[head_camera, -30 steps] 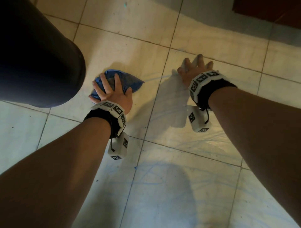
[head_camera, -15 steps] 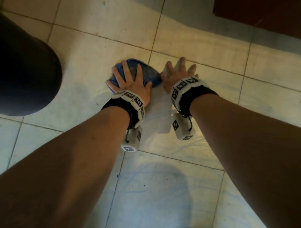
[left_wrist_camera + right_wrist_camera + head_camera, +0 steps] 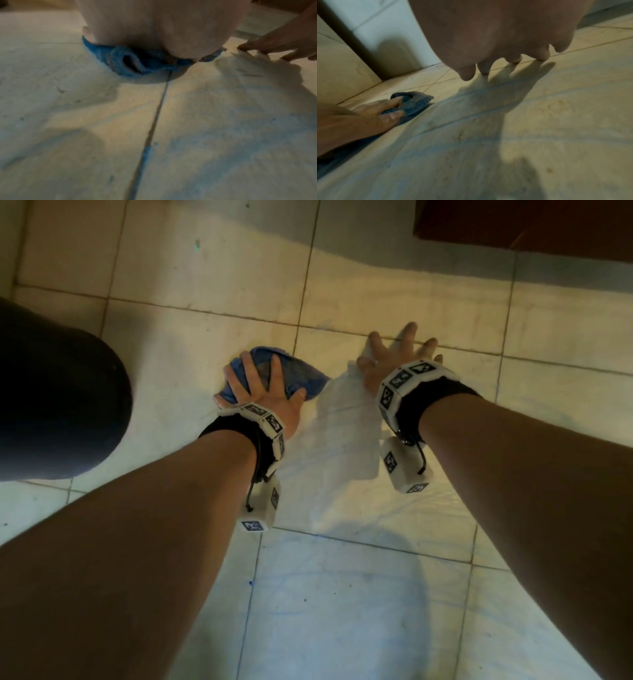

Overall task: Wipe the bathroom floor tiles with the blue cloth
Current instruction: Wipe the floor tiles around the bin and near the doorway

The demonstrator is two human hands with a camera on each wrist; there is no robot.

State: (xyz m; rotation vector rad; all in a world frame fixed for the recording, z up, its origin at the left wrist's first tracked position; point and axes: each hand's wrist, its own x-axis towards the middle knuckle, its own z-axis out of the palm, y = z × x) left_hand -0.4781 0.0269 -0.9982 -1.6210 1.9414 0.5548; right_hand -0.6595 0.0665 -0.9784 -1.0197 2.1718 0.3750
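The blue cloth is bunched into a wad on the pale floor tiles, just left of a grout line that runs toward the camera in the left wrist view. It is pressed down under the left hand, whose fingers are spread and lightly curled over the top of the wad, thumb at its right edge. So the cloth is held flat to the floor rather than lifted.

Step in hand, as judged: mid-wipe, one stroke among many. Faint blue streaks are seen on the nearer tiles, so part of the floor looks already covered; the tiles farther off appear unmarked. How much remains cannot be told.

Next move, as judged: the cloth needs to be pushed or dragged across the adjoining tile with steady downward pressure, kept bunched so it does not slip out from under the palm.

The right hand is held fully open, fingers splayed and straight, tips resting on the tile just beside the cloth but apart from it. Nothing is held by it; it appears to be used as a brace.

A dark rounded shape, likely the person's knee, is seen at the left. A dark brown door or cabinet base is seen at the top right.
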